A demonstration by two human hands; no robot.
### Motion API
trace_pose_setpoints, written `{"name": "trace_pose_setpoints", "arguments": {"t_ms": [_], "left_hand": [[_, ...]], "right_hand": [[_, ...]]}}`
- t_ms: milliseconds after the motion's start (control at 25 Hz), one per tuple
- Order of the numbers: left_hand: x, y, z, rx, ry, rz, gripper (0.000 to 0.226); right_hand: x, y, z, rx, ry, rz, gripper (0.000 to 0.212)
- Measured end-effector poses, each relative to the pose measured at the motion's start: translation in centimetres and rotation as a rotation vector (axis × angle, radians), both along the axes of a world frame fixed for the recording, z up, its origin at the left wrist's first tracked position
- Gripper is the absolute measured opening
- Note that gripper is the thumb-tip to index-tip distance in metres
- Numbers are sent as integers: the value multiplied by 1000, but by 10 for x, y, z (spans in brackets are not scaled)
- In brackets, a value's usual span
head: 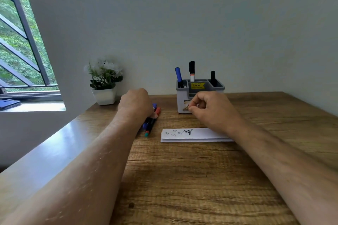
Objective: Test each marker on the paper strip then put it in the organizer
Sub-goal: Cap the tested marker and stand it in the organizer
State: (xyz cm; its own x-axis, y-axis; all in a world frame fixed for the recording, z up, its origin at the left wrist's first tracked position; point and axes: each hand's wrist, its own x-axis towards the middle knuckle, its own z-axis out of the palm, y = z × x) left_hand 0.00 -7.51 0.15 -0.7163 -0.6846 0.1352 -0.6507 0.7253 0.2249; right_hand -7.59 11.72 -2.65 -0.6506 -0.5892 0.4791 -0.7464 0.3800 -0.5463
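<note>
A potted white flower [104, 80] stands by the wall. The left hand [136, 103] rests curled over loose markers [150, 121] on the wooden desk [182, 179]; whether it grips one I cannot tell. The scribbled paper strip [193, 135] lies beside them. The right hand [212, 111], loosely curled, holds nothing before the grey organizer [200, 88] with three markers

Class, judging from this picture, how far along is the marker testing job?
Done: three markers stand in the organizer, and the paper strip carries scribbles. In hand: the left hand rests on the loose markers on the table; the right hand looks empty. Left: testing and storing that pile.
</note>
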Motion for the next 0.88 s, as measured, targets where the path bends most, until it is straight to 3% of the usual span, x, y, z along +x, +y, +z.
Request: {"name": "trace_pose_setpoints", "arguments": {"t_ms": [440, 680, 880], "left_hand": [[-3, 4, 2, 2, -114, -7, 48], [1, 7, 7, 95, 263, -11, 31], [3, 31, 13, 414, 681, -187, 26]], "right_hand": [[2, -1, -1, 5, -7, 3, 3], [5, 0, 1, -3, 11, 7, 7], [4, 0, 2, -74, 52, -7, 5]]}}
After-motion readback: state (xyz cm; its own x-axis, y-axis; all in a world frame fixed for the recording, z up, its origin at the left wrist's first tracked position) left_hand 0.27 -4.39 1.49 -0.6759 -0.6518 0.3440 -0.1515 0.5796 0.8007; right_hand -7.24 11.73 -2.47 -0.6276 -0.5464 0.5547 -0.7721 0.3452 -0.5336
